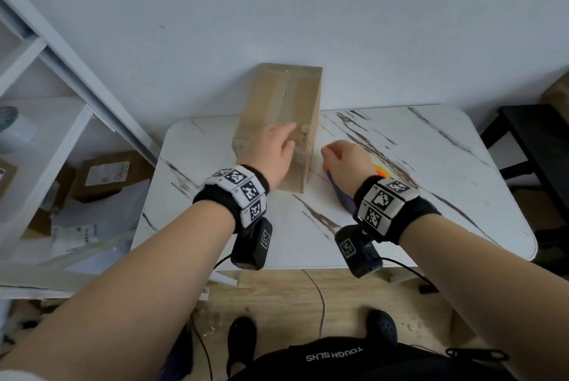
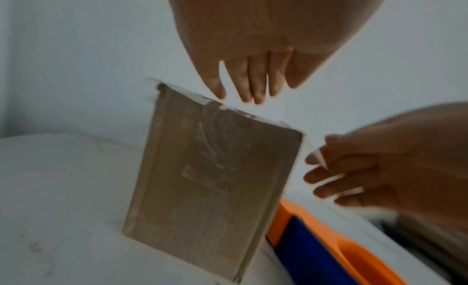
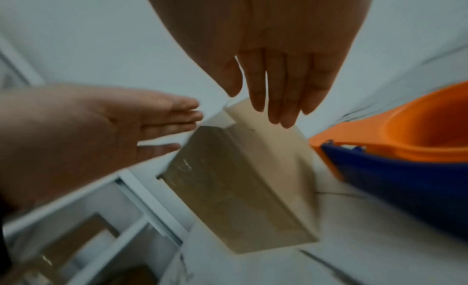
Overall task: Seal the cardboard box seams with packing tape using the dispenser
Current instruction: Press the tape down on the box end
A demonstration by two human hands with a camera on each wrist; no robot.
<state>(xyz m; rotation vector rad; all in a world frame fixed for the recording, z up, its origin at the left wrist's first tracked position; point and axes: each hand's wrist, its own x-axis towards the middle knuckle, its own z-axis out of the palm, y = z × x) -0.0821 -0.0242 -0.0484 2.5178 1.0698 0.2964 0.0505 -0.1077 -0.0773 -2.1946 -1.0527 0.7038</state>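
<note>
A tall brown cardboard box stands on the white marble-pattern table, with clear tape along its top seam. My left hand hovers over the box's near top end with straight fingers and holds nothing; I cannot tell whether it touches the cardboard. Just right of the box, my right hand holds nothing, its fingers straight. The orange and blue tape dispenser lies on the table under my right wrist, mostly hidden in the head view. The dispenser shows next to the box's foot.
The box stands close to the wall at the table's back edge. White shelving with cardboard parcels stands at the left. A black stool is at the right. My feet stand on the wooden floor below the front edge.
</note>
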